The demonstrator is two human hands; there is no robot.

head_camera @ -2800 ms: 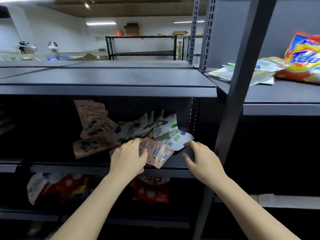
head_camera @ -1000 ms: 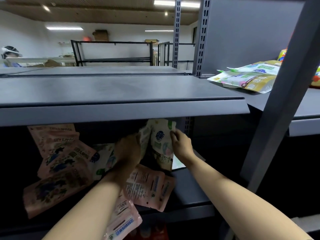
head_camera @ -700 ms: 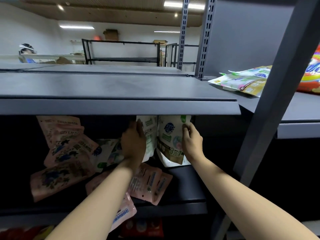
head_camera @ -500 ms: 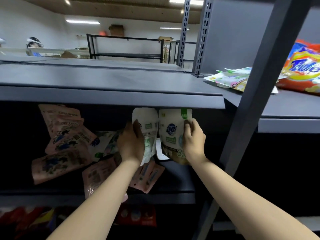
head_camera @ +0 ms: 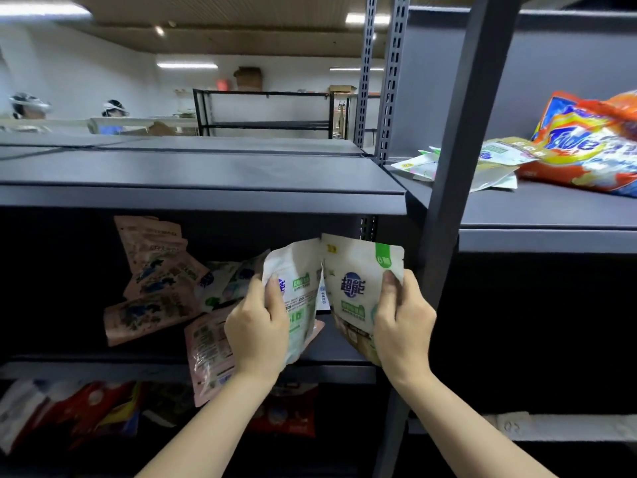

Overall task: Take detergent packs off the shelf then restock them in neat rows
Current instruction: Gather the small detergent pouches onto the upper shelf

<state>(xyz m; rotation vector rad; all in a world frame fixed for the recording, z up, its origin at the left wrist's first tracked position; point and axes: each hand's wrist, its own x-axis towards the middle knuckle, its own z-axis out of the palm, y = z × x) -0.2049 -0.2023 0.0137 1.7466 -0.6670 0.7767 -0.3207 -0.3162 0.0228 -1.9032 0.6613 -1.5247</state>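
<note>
currently my left hand (head_camera: 256, 327) and right hand (head_camera: 403, 326) each grip one white detergent pack (head_camera: 358, 291) before the middle shelf (head_camera: 337, 346) (thumbs pinching); loose pink packs (head_camera: 206, 353) overhanging could slide off.

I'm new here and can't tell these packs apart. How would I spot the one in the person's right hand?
Find the dark middle shelf under the long grey board. The right hand holds a white pouch upright at that shelf's right end. Unlike the pink packs to the left, it has a blue round logo and a green corner tab.
</note>
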